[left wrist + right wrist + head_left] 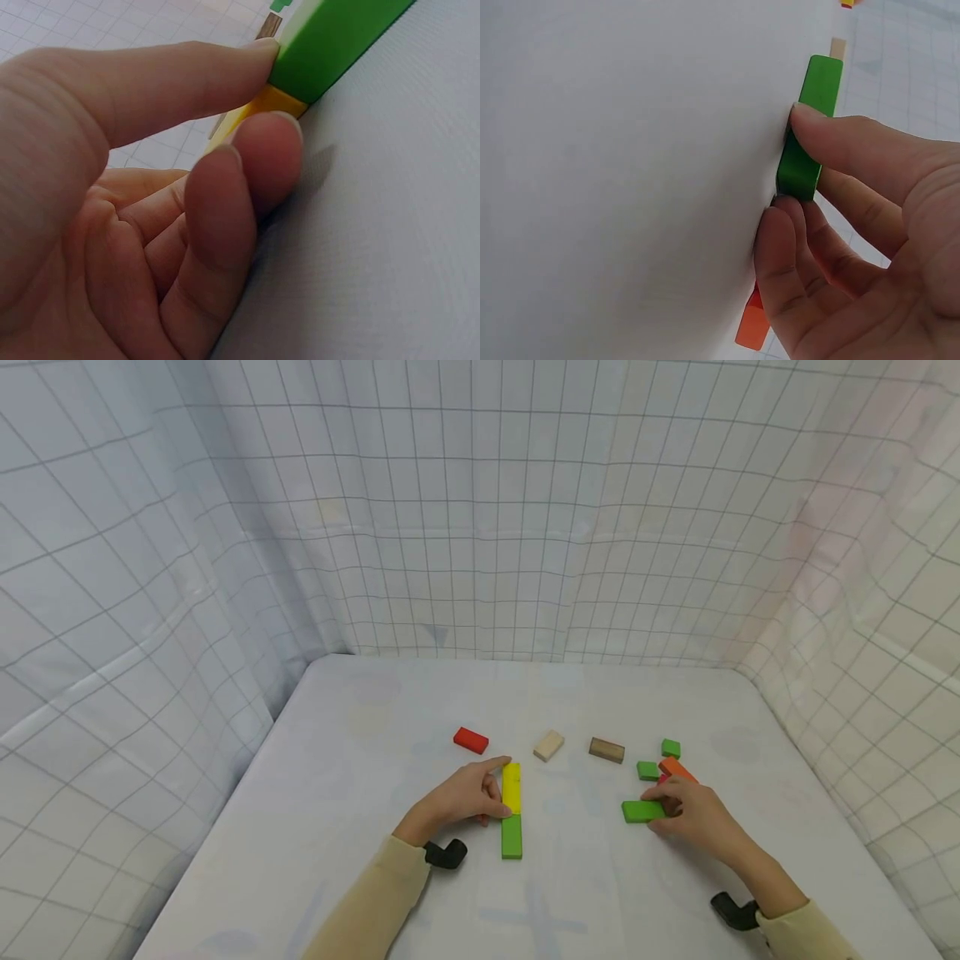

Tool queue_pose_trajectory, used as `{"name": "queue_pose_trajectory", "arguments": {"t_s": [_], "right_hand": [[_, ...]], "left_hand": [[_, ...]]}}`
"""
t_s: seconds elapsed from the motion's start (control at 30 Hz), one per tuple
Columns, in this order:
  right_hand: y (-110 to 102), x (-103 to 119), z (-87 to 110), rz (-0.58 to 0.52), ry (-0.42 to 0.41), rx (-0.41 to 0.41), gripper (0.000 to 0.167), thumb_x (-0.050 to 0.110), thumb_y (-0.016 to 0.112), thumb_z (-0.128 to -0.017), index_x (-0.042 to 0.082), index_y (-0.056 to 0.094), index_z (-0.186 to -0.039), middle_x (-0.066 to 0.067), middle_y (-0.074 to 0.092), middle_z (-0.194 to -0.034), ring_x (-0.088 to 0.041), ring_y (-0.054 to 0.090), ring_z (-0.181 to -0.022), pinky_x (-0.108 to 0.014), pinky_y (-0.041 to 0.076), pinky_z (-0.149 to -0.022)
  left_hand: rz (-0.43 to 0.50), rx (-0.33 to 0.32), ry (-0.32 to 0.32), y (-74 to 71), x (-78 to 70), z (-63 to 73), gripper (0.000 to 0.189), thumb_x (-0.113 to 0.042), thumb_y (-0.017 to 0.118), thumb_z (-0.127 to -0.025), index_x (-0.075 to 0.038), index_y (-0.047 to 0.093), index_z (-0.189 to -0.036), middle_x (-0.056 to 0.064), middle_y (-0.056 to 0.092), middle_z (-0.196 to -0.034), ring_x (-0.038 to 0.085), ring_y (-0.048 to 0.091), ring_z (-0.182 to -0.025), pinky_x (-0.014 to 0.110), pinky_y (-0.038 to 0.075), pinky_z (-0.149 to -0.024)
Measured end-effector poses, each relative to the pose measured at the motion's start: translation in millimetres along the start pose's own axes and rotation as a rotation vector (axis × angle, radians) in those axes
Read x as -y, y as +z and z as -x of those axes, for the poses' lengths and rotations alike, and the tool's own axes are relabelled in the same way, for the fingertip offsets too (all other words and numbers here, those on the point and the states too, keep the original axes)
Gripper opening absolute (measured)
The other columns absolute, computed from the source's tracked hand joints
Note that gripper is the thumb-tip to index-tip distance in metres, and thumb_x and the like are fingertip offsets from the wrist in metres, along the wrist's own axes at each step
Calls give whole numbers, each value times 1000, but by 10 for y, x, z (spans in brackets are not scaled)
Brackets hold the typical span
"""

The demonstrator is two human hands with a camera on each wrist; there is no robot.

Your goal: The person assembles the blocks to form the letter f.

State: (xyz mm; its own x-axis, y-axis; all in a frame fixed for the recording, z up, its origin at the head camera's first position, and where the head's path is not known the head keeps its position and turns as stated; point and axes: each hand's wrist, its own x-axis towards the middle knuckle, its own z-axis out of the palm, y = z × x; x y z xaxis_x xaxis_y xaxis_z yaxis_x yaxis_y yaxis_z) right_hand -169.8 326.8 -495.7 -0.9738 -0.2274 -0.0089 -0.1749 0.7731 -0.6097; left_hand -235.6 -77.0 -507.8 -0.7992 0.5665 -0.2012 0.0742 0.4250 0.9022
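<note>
Right: left hand (465, 793) grips the yellow block (512, 789), index finger on its far end, thumb at the seam with the green block (512, 837), midway between the surface's (577, 877) left and right edges. Right hand (697, 818) pinches the other green block (637, 812), thumb and finger, nearer the right edge. Toward the far edge: red block (471, 741), pale wooden block (549, 745), brown wooden block (607, 750).
</note>
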Motion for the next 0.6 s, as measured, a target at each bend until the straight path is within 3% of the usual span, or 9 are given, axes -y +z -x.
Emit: {"name": "queue_pose_trajectory", "arguments": {"t_s": [0.33,0.6], "right_hand": [[-36,16,-12,-45,4,29,35,12,89,-75,20,71,-105,5,65,-95,-19,59,-88,-28,53,-70],[-75,93,-8,-54,9,18,35,19,90,-75,17,71,-105,1,62,-90,-18,56,-84,-27,51,-66]], "left_hand": [[-18,-4,0,-1,14,-3,91,-18,85,-82,-14,35,-157,8,67,-80,21,60,-57,31,53,-61],[-2,-12,-7,4,21,-1,90,-16,86,-82,-13,36,-156,8,65,-80,21,59,-56,32,54,-61]]}}
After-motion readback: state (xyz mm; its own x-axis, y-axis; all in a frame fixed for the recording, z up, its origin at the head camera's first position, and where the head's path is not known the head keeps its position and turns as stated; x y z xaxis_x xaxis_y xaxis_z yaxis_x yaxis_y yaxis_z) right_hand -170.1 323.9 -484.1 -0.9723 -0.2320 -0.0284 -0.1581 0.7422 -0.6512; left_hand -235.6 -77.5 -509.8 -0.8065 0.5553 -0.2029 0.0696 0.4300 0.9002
